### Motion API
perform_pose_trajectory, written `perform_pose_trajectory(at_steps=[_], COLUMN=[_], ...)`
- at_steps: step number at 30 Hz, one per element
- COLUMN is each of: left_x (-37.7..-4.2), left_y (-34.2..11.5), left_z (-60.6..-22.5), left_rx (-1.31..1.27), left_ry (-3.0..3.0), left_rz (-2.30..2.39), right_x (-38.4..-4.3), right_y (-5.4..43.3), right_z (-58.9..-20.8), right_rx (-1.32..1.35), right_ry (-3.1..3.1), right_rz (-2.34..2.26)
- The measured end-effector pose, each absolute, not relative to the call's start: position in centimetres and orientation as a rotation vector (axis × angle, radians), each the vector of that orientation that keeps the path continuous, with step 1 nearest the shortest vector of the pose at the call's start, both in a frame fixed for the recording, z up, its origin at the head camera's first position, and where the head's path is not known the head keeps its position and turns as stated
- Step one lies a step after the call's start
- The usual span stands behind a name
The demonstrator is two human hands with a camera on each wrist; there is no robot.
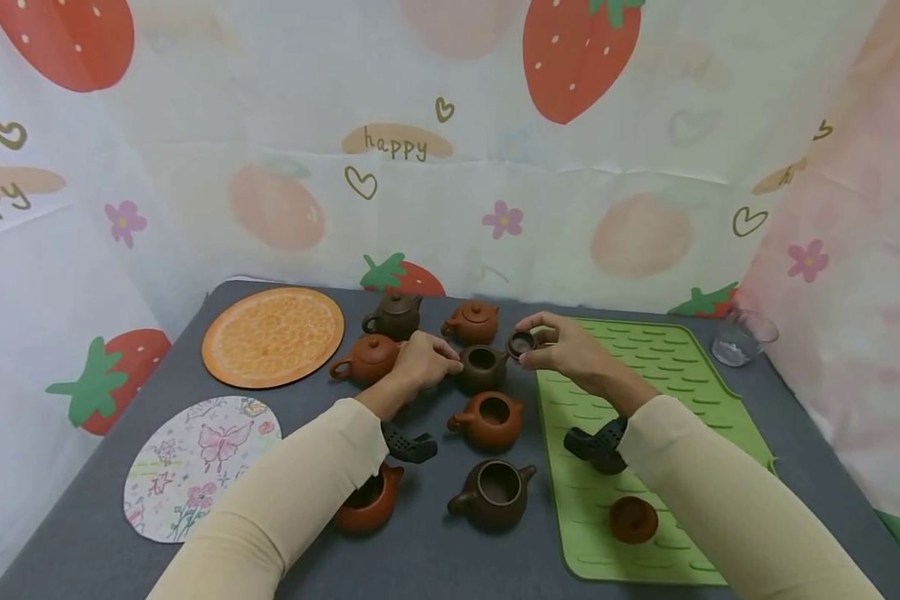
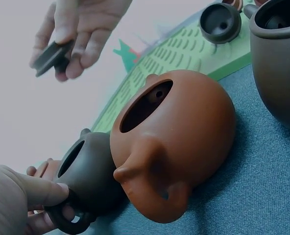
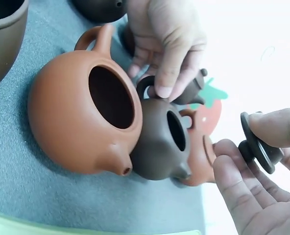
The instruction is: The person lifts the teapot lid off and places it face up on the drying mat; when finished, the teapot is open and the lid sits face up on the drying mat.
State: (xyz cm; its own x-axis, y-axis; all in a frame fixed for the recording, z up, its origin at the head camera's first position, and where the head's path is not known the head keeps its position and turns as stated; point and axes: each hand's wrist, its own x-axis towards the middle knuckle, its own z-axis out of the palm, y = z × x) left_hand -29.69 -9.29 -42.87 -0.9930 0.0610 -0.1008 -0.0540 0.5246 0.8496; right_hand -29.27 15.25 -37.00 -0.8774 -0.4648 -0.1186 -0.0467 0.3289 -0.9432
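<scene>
In the head view, my left hand (image 1: 423, 362) reaches to a small dark brown teapot (image 1: 482, 382) standing uncovered on the table. Thumb and finger pinch its handle, as the left wrist view shows. My right hand (image 1: 573, 354) holds a dark lid (image 3: 260, 147) by its edges, up in the air to the right of that pot's spout. The lid's hollow underside faces the head camera. Directly in front of the dark pot sits an uncovered reddish-orange teapot (image 3: 61, 117). Behind it is a lidded orange teapot (image 1: 471, 323).
A lidded orange pot (image 1: 367, 357) and a lidded dark pot (image 1: 397, 317) stand left. Nearer are open dark (image 1: 492, 518) and orange (image 1: 363, 518) pots. The green mat (image 1: 592, 558) bears an orange lid (image 1: 633, 520). Beyond it stands a glass pitcher (image 1: 741, 337); round mats (image 1: 270, 337) lie left.
</scene>
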Motion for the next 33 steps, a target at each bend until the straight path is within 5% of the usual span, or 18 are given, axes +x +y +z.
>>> perform_pose_trajectory(at_steps=[33], left_x=[-29.7], left_y=[-9.1], left_z=[-42.6], left_rx=[-0.009], left_ry=[2.661], left_rz=[1.438], right_x=[-26.0], right_y=[21.1], right_z=[-32.5], right_rx=[-0.642], right_ry=[2.426], right_rz=[-1.335])
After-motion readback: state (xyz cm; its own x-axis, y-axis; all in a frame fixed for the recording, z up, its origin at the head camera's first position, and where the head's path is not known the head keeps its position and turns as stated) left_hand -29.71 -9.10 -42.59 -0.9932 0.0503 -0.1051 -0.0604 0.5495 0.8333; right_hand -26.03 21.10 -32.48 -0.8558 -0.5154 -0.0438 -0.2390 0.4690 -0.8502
